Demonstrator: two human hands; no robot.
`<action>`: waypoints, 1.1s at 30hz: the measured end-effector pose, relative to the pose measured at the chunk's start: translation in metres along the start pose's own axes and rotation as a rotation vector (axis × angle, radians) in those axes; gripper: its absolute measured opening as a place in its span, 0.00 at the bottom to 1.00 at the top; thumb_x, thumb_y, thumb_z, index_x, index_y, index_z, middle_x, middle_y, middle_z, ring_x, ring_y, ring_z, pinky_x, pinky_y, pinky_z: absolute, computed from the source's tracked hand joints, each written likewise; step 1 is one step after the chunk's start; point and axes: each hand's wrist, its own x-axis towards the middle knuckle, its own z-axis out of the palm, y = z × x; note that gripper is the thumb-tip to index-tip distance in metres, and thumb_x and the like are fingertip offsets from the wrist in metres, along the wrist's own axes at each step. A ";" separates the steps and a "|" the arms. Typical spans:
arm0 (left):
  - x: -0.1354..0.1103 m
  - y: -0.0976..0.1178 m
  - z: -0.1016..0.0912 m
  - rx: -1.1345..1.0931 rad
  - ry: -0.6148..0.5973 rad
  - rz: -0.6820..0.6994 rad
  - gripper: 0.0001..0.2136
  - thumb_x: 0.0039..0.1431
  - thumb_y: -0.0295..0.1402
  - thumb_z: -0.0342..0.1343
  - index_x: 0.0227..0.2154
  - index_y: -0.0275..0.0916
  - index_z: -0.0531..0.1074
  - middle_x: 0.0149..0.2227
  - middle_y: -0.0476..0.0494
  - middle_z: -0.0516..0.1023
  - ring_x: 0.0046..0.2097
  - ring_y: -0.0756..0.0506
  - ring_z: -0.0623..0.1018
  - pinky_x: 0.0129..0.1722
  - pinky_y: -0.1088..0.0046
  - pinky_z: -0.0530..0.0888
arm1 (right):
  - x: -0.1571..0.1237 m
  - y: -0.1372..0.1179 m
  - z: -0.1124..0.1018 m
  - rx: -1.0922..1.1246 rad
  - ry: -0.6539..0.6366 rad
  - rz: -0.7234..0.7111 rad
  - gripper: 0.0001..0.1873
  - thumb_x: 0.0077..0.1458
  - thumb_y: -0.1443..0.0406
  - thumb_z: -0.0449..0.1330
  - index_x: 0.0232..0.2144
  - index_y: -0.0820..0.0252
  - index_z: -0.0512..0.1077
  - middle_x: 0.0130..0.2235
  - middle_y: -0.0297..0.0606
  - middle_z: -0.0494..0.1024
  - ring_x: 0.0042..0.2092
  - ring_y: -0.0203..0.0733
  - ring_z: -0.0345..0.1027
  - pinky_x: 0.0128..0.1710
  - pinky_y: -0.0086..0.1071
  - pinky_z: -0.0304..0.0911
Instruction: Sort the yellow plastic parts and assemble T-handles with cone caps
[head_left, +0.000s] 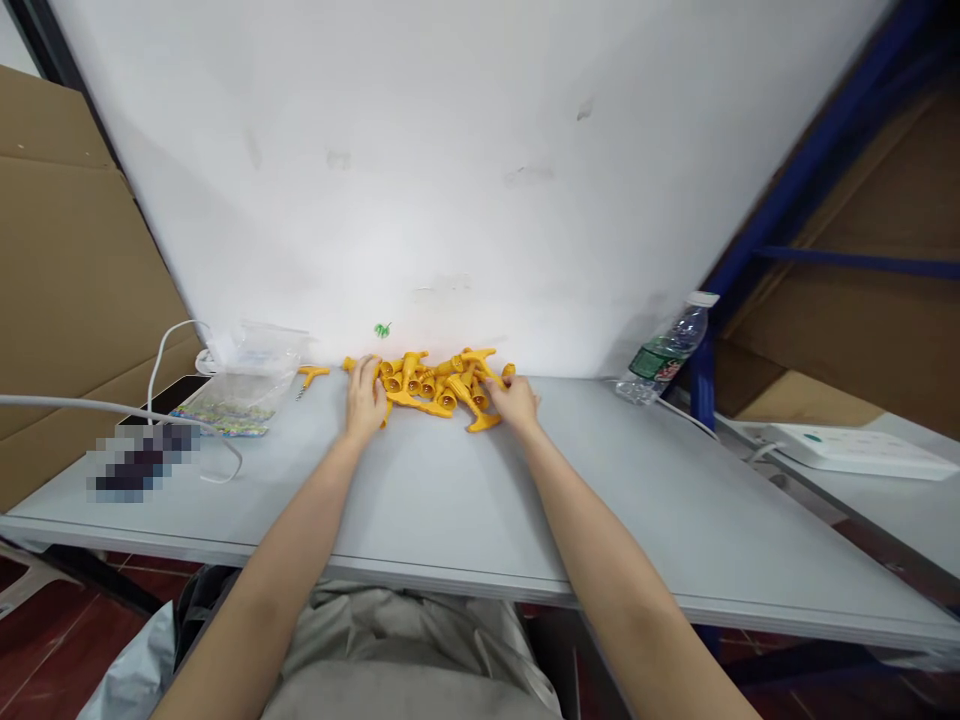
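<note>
Yellow pieces [411, 370] are heaped on the table [450, 500], near the foot of the white board [450, 200], with the heap bracketed by two hands. Its left end is touched by the left hand [365, 400], fingers bent over; whether a piece is gripped cannot be told. Its right end is touched by the right hand [516, 402], thumb and fingers curled at the pieces; a firm grasp cannot be made out either. A corkscrew [313, 371] is seen apart to the left, near the clear bag [262, 370]. Risk, as judged: handles and rounded ends are jumbled, so one piece could be snagged and its neighbours dragged along if pulled quickly; round ones could be set rolling by a hard squeeze from both sides. The corkscrew could be knocked by a wide sweep of the left hand, and the white cable [75, 402] be caught further out. The tilted bottle [664, 358] could be toppled by a far reach rightward. Edges: backward travel is stopped by the board; most room is offered toward the front edge [450, 568], between the forearms, and on the stretch between right hand and bottle
</note>
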 end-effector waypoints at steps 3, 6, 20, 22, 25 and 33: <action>-0.003 0.009 0.002 0.065 -0.088 0.104 0.21 0.64 0.31 0.43 0.58 0.38 0.64 0.64 0.32 0.59 0.66 0.39 0.59 0.63 0.54 0.60 | -0.008 -0.017 -0.006 0.048 0.120 -0.163 0.18 0.54 0.51 0.53 0.35 0.59 0.71 0.43 0.48 0.76 0.47 0.51 0.67 0.49 0.44 0.56; -0.005 0.017 0.003 0.091 -0.127 0.160 0.21 0.66 0.37 0.43 0.60 0.41 0.63 0.67 0.34 0.54 0.67 0.37 0.57 0.63 0.51 0.59 | -0.020 -0.036 -0.010 0.043 0.105 -0.397 0.18 0.58 0.54 0.52 0.42 0.60 0.71 0.44 0.49 0.77 0.48 0.53 0.68 0.51 0.47 0.55; -0.008 0.008 0.009 0.127 -0.228 0.072 0.19 0.66 0.39 0.46 0.55 0.42 0.70 0.45 0.36 0.74 0.49 0.39 0.75 0.51 0.62 0.71 | -0.052 -0.063 -0.002 -0.078 -0.157 -0.863 0.14 0.60 0.66 0.53 0.48 0.58 0.69 0.46 0.45 0.78 0.49 0.53 0.69 0.52 0.47 0.55; -0.007 0.009 0.009 0.130 -0.244 0.081 0.19 0.66 0.38 0.46 0.55 0.41 0.70 0.44 0.36 0.74 0.48 0.40 0.75 0.50 0.62 0.72 | -0.053 -0.064 -0.003 -0.112 -0.140 -0.869 0.15 0.60 0.68 0.52 0.49 0.58 0.68 0.45 0.45 0.78 0.49 0.53 0.68 0.52 0.47 0.55; -0.007 0.011 0.008 0.133 -0.244 0.081 0.19 0.66 0.37 0.46 0.56 0.41 0.69 0.43 0.37 0.74 0.47 0.40 0.75 0.50 0.62 0.72 | -0.054 -0.066 -0.004 -0.154 -0.130 -0.874 0.15 0.61 0.64 0.54 0.50 0.59 0.67 0.44 0.46 0.78 0.48 0.54 0.69 0.52 0.47 0.54; -0.007 0.008 0.008 0.105 -0.257 0.050 0.18 0.64 0.35 0.47 0.55 0.43 0.71 0.42 0.38 0.74 0.47 0.40 0.75 0.51 0.62 0.71 | -0.056 -0.067 0.000 -0.221 -0.161 -0.892 0.12 0.63 0.61 0.51 0.44 0.59 0.71 0.43 0.47 0.78 0.47 0.54 0.68 0.53 0.49 0.52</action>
